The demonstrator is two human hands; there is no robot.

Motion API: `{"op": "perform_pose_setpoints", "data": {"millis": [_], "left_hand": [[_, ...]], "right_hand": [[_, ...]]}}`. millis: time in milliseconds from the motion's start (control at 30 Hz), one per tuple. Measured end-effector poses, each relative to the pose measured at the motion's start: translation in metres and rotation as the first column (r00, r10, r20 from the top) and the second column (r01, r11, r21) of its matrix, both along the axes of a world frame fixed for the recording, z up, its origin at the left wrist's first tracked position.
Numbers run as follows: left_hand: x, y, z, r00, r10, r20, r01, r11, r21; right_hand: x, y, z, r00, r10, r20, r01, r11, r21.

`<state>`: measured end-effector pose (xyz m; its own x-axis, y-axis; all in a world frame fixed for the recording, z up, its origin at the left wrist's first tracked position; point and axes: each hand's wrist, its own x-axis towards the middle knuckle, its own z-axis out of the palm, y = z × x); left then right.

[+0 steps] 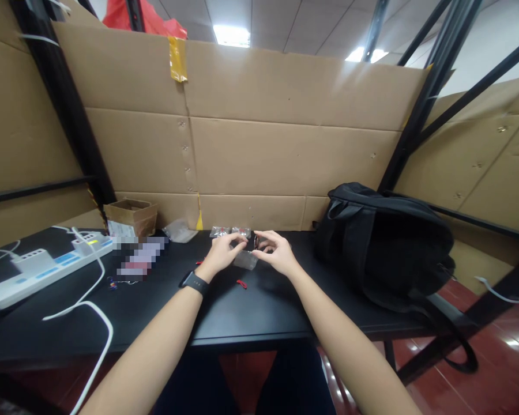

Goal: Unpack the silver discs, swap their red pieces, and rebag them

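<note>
Over the middle of the black table, my left hand point(225, 252) has its fingers curled and its thumb at the upper edge of a small clear plastic bag point(245, 261). Close by on the right, my right hand point(277, 252) pinches a small dark, shiny item point(256, 242), too small to name; its thumb is by the bag's top corner. A small red piece point(241, 284) lies on the table nearer to me. Another red piece point(199, 263) shows partly beside my left wrist. Two clear packets point(220, 231) with bits of red lie behind my hands.
A black backpack point(398, 248) stands on the right. On the left are a white power strip point(47, 271) with a loose white cable point(106, 323), an open cardboard box point(132, 216), a crumpled clear bag point(179, 230) and a blurred-out packet point(142, 259). Cardboard walls point(251, 155) enclose the table.
</note>
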<state>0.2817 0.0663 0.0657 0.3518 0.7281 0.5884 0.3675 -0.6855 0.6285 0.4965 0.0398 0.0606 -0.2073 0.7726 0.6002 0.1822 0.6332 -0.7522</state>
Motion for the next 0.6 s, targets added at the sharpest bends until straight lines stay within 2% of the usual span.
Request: {"op": "perform_pose_setpoints", "data": {"millis": [67, 133, 167, 267, 433, 600], "left_hand": [[-0.015, -0.001, 0.006, 0.972, -0.145, -0.185, 0.135, 0.989, -0.068], [-0.025, -0.004, 0.01, 0.888, -0.313, -0.336, 0.27, 0.948, -0.17], [-0.027, -0.005, 0.011, 0.849, -0.36, -0.387, 0.305, 0.932, -0.198], [-0.022, -0.009, 0.008, 0.798, -0.361, -0.483, 0.314, 0.933, -0.179], [-0.006, -0.013, 0.0, 0.798, -0.398, -0.453, 0.353, 0.917, -0.183], [-0.003, -0.02, 0.008, 0.846, -0.4, -0.352, 0.362, 0.916, -0.172]], "right_hand": [[0.005, 0.002, 0.001, 0.999, -0.048, 0.001, 0.048, 0.999, 0.012], [0.011, 0.004, 0.002, 0.996, -0.082, -0.016, 0.082, 0.997, 0.009], [0.014, 0.006, 0.002, 0.996, -0.091, -0.026, 0.091, 0.996, 0.004], [0.022, 0.009, 0.003, 0.995, -0.093, -0.039, 0.092, 0.996, -0.013], [0.024, 0.008, 0.004, 0.997, -0.077, -0.006, 0.077, 0.997, -0.024], [0.018, 0.001, 0.007, 0.997, -0.075, 0.021, 0.075, 0.997, 0.005]]}}
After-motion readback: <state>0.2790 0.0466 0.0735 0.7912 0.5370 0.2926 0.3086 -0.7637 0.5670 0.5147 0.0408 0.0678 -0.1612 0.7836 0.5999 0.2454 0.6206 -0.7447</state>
